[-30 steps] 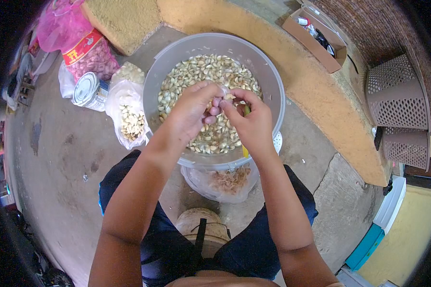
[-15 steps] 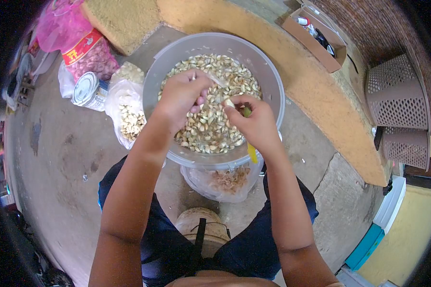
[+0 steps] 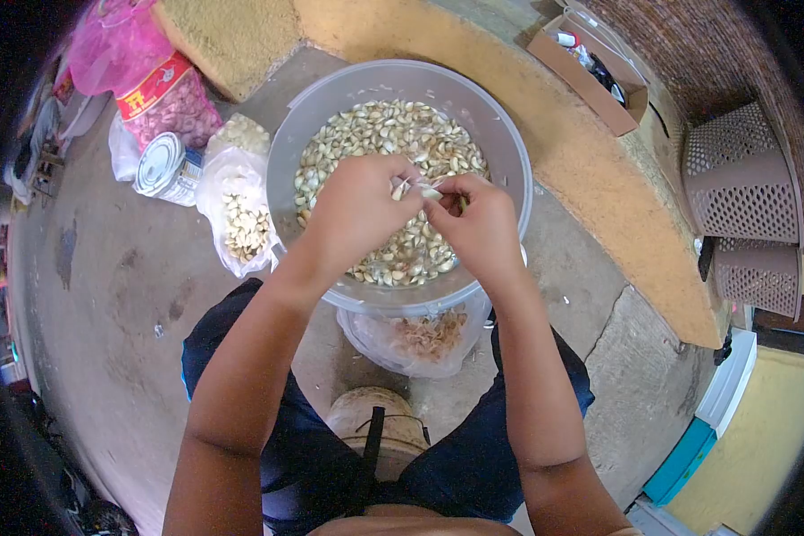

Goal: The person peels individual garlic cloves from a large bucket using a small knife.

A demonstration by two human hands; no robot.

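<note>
My left hand point(image 3: 366, 201) and my right hand point(image 3: 475, 219) meet above a large grey tub point(image 3: 286, 161). Between their fingertips is a pale garlic clove point(image 3: 431, 192), pinched from both sides. Thin whitish skin shows by the left fingers. A small greenish-yellow object point(image 3: 463, 205), perhaps part of a knife, sits inside the curled right fingers; the rest of it is hidden. Many loose garlic cloves point(image 3: 402, 134) fill the bottom of the tub, some brownish and some pale, with bits of skin among them.
Below the tub lies a clear bag of brown peelings point(image 3: 429, 339), with a bucket point(image 3: 380, 420) between my knees. To the left are a white bag of peeled cloves point(image 3: 246, 228), a can point(image 3: 165, 165) and a pink mesh sack point(image 3: 174, 112). A yellow ledge point(image 3: 581, 170) curves behind.
My left hand has moved right and down to meet the right hand at the clove. The skin strip it held out no longer shows there. A yellow strip below my right hand is out of sight.
</note>
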